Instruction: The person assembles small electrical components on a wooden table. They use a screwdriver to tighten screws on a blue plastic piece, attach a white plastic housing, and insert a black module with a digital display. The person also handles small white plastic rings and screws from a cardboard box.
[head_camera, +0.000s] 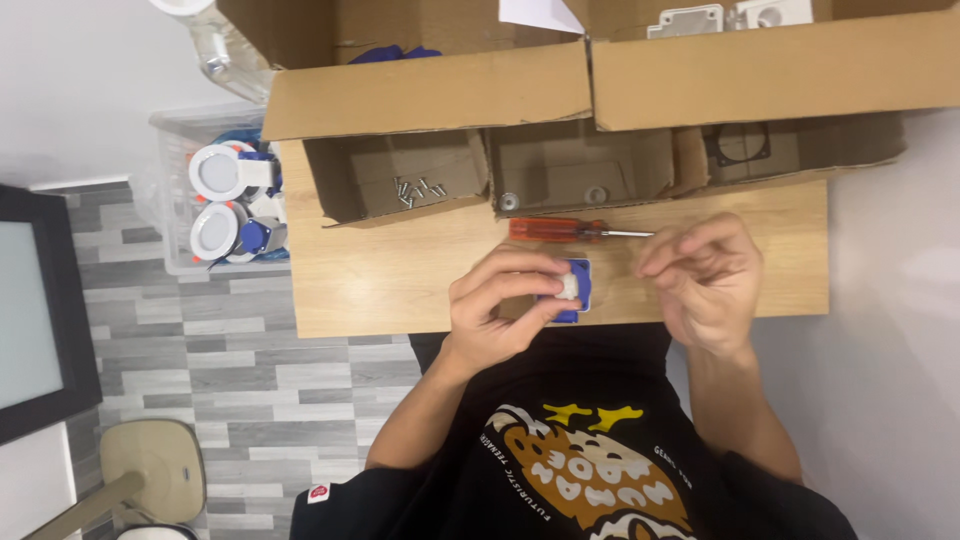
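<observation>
Blue part (577, 288) pinched in left hand (500, 310), right hand (705, 280) curled empty, near table edge (380, 328).

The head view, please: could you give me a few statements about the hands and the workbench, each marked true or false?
1. The left hand holds a blue and white plastic part. True.
2. The red-handled screwdriver is in the right hand. False: it lies on the wooden board.
3. Loose screws lie in a cardboard box compartment. True.
4. The two hands touch. False: they are apart.
</observation>
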